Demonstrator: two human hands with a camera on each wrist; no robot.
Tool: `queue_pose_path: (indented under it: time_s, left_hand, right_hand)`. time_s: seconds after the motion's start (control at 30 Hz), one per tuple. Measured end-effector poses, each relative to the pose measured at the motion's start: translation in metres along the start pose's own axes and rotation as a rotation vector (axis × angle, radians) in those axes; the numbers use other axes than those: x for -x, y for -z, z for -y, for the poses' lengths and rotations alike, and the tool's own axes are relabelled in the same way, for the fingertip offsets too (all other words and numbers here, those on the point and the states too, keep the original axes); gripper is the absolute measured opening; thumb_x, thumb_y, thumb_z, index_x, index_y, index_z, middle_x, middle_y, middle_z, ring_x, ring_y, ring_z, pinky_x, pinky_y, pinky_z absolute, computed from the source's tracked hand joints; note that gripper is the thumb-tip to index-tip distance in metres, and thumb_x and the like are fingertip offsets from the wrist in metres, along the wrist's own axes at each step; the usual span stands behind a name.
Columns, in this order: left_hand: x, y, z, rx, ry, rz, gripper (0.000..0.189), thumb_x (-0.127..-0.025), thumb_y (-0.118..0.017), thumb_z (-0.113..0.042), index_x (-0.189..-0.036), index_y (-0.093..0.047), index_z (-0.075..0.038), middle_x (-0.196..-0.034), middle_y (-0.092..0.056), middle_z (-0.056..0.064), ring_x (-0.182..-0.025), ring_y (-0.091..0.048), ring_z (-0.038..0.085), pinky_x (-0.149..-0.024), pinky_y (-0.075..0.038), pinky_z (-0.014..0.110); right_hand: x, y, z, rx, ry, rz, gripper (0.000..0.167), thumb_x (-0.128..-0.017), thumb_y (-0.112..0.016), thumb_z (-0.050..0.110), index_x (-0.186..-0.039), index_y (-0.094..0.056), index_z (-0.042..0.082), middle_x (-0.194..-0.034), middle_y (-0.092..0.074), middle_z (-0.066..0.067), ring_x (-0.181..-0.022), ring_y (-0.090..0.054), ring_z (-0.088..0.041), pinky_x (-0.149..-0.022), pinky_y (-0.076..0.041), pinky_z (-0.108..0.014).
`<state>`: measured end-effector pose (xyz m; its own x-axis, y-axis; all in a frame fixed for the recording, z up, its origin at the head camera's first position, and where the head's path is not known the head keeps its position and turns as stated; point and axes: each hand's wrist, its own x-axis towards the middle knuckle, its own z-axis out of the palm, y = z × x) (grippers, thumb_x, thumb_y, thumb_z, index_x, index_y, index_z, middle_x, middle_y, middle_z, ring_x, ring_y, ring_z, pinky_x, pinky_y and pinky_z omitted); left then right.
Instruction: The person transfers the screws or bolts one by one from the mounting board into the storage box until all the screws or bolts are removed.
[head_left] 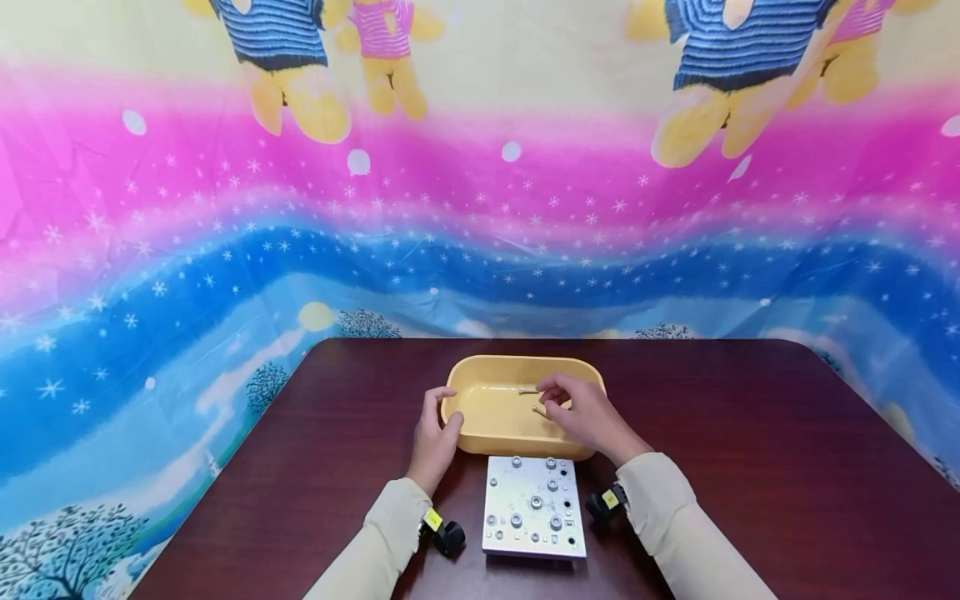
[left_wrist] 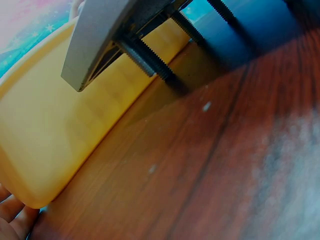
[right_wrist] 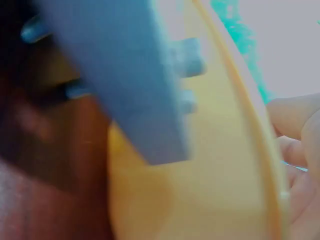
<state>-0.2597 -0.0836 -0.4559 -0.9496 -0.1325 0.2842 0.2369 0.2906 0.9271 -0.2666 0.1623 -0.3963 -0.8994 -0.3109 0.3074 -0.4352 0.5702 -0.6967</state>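
Observation:
A yellow plastic tray (head_left: 480, 446) stands on the table. My left hand (head_left: 437, 437) grips its left end, thumb and fingers at the rim; in the left wrist view, fingers (left_wrist: 20, 220) show by the tray's corner. Over the tray's right side, my right hand (head_left: 588, 412) reaches in with bent fingers. One screw (head_left: 528, 392) lies by its fingertips, and a second screw (head_left: 539, 411) has its far end hidden by the hand. I cannot tell whether the fingers pinch either screw.
Just in front of the tray stands a metal plate (head_left: 525, 533) with several bolts and holes in its top. Threaded bolt ends (left_wrist: 152, 57) stick out beneath it. Dark wooden table (head_left: 300, 500) runs to a printed cloth (head_left: 480, 208) behind.

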Motion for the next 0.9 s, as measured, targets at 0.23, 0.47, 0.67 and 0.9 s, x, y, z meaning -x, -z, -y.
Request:
queue_pose_path:
  time_s: [0.23, 0.47, 0.67, 0.9]
  left_hand:
    - [0.001, 0.001, -0.002, 0.005, 0.005, -0.004, 0.034, -0.088, -0.055, -0.01, -0.12, -0.049, -0.018, -0.129, -0.053, 0.007, -0.114, -0.051, 0.021, -0.096, -0.042, 0.04]
    - [0.0, 0.0, -0.002, -0.001, 0.008, -0.001, 0.034, -0.088, -0.056, -0.01, -0.12, -0.049, -0.018, -0.129, -0.054, 0.008, -0.114, -0.051, 0.02, -0.097, -0.041, 0.04]
    - [0.0, -0.001, -0.003, -0.001, 0.007, 0.002, 0.033, -0.088, -0.055, -0.01, -0.12, -0.049, -0.017, -0.13, -0.053, 0.007, -0.115, -0.051, 0.021, -0.096, -0.042, 0.041]
    - [0.0, -0.001, -0.002, -0.002, 0.003, -0.006, 0.034, -0.088, -0.055, -0.01, -0.12, -0.049, -0.017, -0.131, -0.053, 0.007, -0.116, -0.051, 0.021, -0.098, -0.04, 0.041]
  right_hand:
    - [0.004, 0.017, 0.025, 0.041, 0.105, 0.115, 0.016, -0.085, -0.058, 0.001, -0.099, -0.066, 0.006, -0.095, -0.067, -0.008, -0.084, -0.061, -0.016, -0.073, -0.051, -0.031]
    - [0.021, 0.029, 0.064, 0.18, 0.101, 0.424, 0.007, -0.083, -0.065, 0.007, -0.089, -0.065, 0.011, -0.079, -0.06, 0.007, -0.073, -0.055, -0.009, -0.066, -0.047, -0.026]
    - [0.037, 0.028, 0.087, 0.255, 0.035, 0.577, 0.01, -0.081, -0.068, 0.012, -0.078, -0.061, 0.019, -0.068, -0.054, 0.008, -0.061, -0.049, -0.007, -0.057, -0.042, -0.026]
    - [0.048, 0.022, 0.1, 0.338, -0.033, 0.591, 0.013, -0.08, -0.067, 0.011, -0.073, -0.057, 0.018, -0.063, -0.051, 0.005, -0.055, -0.045, -0.009, -0.053, -0.039, -0.026]
